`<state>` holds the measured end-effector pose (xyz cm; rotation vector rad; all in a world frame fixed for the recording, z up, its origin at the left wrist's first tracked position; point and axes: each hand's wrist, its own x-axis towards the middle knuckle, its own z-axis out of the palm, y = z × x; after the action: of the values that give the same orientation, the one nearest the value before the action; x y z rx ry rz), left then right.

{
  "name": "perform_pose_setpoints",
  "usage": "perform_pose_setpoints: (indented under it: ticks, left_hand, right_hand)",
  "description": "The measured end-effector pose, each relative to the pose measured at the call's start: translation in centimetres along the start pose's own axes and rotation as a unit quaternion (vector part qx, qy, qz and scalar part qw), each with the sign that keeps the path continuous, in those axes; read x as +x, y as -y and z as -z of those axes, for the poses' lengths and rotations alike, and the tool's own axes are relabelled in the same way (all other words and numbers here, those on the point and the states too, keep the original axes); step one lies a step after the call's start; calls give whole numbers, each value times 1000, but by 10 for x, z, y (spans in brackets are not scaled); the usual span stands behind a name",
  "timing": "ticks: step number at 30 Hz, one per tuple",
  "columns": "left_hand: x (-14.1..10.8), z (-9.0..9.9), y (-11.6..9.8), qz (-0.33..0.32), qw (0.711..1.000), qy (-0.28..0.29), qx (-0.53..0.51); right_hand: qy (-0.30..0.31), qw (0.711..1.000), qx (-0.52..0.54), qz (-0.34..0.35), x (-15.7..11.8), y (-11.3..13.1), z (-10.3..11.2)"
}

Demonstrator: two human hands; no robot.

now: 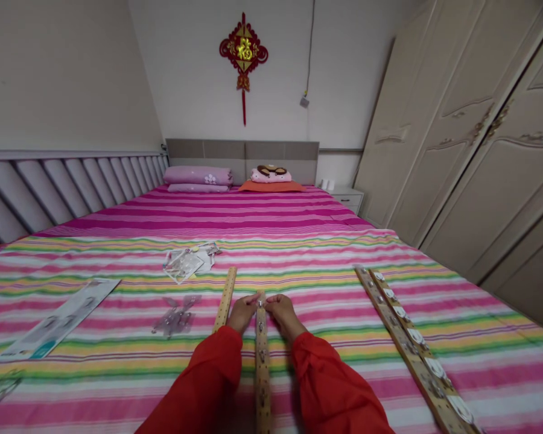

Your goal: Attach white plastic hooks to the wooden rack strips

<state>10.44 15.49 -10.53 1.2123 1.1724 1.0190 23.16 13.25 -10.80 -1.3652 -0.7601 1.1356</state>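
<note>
A long, narrow wooden strip with rows of holes (262,380) lies lengthwise in front of me, with several small shiny metal pieces spaced along it. At its far end, my left hand (244,311) and my right hand (282,312) face each other, fingers pinched from either side on a small shiny piece (260,303). Its exact kind is too small to make out. Just left of my left hand lies a second holed wooden strip (226,295), with no pieces visible on it. Further left is a pile of small clear plastic pieces with metal bits (176,317).
Two wooden strips carrying metal pieces, one with white cards (416,336), lie at right. Clear and white packaging (190,263) sits further back. At left are a long white package (63,317) and thin tangled loops (0,389). Everything rests on a striped bedsheet (335,355).
</note>
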Motion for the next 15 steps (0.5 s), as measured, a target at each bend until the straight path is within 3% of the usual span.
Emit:
perform_pose_setpoints:
  ticks: [8, 15]
  left_hand:
    - [-1, 2, -7, -22, 997, 51, 53]
    - [-1, 1, -9, 47, 995, 87, -14]
  right_hand:
    - [-22, 999, -37, -30, -1, 5, -4]
    - [1, 998, -48, -39, -6, 14, -1]
